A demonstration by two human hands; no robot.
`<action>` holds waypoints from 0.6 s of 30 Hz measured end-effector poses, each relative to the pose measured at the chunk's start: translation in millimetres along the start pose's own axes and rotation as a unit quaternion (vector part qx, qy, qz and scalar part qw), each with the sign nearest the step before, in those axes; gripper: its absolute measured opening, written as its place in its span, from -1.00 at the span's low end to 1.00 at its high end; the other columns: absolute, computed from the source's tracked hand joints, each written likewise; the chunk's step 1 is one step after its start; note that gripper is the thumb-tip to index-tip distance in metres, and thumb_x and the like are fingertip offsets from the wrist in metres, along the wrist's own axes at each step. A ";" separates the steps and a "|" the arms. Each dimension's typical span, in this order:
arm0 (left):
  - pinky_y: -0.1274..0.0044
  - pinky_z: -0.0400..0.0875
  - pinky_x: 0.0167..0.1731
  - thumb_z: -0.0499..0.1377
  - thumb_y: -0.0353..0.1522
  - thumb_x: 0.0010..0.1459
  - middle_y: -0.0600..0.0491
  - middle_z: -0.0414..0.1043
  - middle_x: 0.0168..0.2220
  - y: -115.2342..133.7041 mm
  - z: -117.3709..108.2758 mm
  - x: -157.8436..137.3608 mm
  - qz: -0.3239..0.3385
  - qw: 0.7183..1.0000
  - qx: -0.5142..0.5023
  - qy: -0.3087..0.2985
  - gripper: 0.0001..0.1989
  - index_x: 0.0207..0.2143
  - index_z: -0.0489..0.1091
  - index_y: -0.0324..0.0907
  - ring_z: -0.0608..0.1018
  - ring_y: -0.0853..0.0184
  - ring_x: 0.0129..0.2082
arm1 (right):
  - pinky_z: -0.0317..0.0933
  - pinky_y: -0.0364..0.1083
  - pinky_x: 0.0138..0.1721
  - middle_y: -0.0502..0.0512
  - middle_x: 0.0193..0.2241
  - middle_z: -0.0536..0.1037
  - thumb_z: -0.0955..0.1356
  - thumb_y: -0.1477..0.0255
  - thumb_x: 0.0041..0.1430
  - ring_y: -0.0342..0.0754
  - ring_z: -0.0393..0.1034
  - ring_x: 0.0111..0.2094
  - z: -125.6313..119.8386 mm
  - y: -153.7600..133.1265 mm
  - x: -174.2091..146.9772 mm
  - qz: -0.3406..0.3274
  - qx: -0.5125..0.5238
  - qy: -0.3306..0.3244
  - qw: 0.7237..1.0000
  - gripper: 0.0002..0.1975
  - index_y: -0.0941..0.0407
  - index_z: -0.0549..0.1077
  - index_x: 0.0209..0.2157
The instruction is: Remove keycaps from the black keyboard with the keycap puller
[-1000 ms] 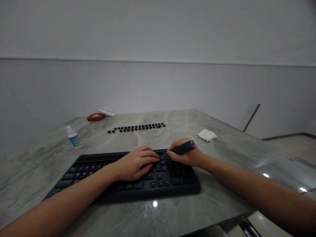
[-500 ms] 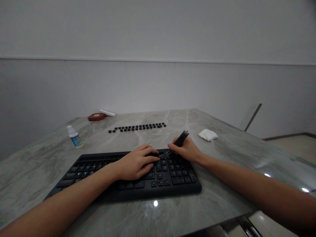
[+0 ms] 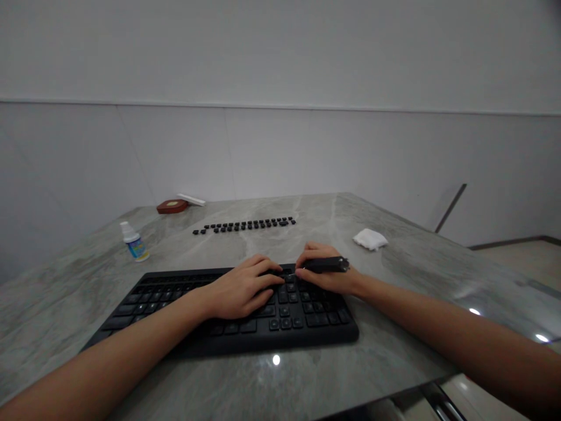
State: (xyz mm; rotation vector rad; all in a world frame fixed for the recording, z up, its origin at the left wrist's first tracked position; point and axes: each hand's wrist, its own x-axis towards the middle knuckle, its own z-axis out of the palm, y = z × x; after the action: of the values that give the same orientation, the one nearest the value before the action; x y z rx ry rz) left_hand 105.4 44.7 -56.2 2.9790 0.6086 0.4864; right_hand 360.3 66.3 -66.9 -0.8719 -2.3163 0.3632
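A black keyboard (image 3: 313,334) lies in front of me on the table. My left hand (image 3: 243,289) rests over its middle with fingers spread, the fingertips near the upper keys right of centre. In my right hand (image 3: 331,283) is a keycap puller (image 3: 325,265) with a black handle and thin wire prongs. Its handle is tilted low toward the right, and the wire end is at the top row of keys, mostly hidden by the fingers. Whether the wires grip a key I cannot tell. Beyond the keyboard, several loose black keycaps (image 3: 249,225) form two rows.
A small white spray bottle (image 3: 137,245) with a blue label stands at the left. Farther back sit a reddish-brown case (image 3: 172,206) and a white flat object (image 3: 191,200) near the wall. A folded white cloth or tissue (image 3: 370,239) lies at the right of the marbled table (image 3: 324,210).
My right hand has tipped the keycap puller's handle from steeply upright down toward the right, nearly flat. My left hand stays where it was.
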 end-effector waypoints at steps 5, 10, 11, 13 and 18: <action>0.26 0.29 0.09 0.00 -0.41 0.27 -0.11 0.30 0.04 -0.6 0.7 0.5 -0.003 1.000 -0.001 -0.003 -0.66 0.08 0.30 -0.18 0.32 0.18 0.05 | 0.21 -0.12 -0.30 0.08 -0.33 0.35 0.37 0.39 0.11 -0.13 0.28 -0.36 7.5 0.3 -1.9 -0.031 -0.034 -0.043 0.998 -0.83 0.16 0.42 -0.50; 0.26 0.31 0.08 0.00 -0.42 0.26 -0.11 0.31 0.03 -0.5 0.7 0.8 0.001 1.000 -0.004 0.006 -0.68 0.04 0.33 -0.18 0.34 0.17 0.04 | 0.07 -0.17 -0.45 0.00 -0.54 0.33 0.34 0.47 0.09 -0.20 0.20 -0.52 15.7 1.2 3.0 0.018 -0.033 -0.044 0.998 -0.74 0.17 0.32 -0.64; 0.26 0.31 0.08 0.00 -0.42 0.26 -0.11 0.31 0.02 -0.6 0.7 0.8 0.002 1.000 -0.004 0.006 -0.69 0.03 0.34 -0.19 0.34 0.17 0.04 | 0.04 -0.18 -0.47 -0.02 -0.57 0.33 0.35 0.51 0.06 -0.21 0.19 -0.54 16.5 0.6 4.6 0.034 -0.032 -0.043 0.998 -0.75 0.17 0.31 -0.66; 0.26 0.31 0.07 0.00 -0.43 0.26 -0.11 0.31 0.02 -0.7 0.9 0.6 0.004 1.000 -0.004 0.007 -0.69 0.03 0.34 -0.20 0.34 0.17 0.03 | 0.00 -0.18 -0.50 -0.04 -0.61 0.32 0.35 0.54 0.01 -0.21 0.18 -0.56 17.1 -1.4 7.4 0.075 -0.029 -0.045 0.996 -0.76 0.17 0.30 -0.68; 0.25 0.32 0.06 0.01 -0.42 0.26 -0.11 0.31 0.00 -0.5 1.0 0.5 0.004 1.000 -0.001 0.013 -0.68 0.06 0.30 -0.19 0.33 0.17 0.02 | -0.04 -0.19 -0.53 -0.06 -0.64 0.30 0.35 0.45 0.04 -0.21 0.17 -0.58 16.9 -4.5 10.0 0.126 -0.002 -0.038 0.991 -0.73 0.17 0.28 -0.66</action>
State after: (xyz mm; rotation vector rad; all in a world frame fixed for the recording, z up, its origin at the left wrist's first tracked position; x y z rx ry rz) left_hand 105.9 45.3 -57.1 2.9798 0.5979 0.5277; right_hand 341.4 69.0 -73.1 -1.1769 -2.2788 0.5064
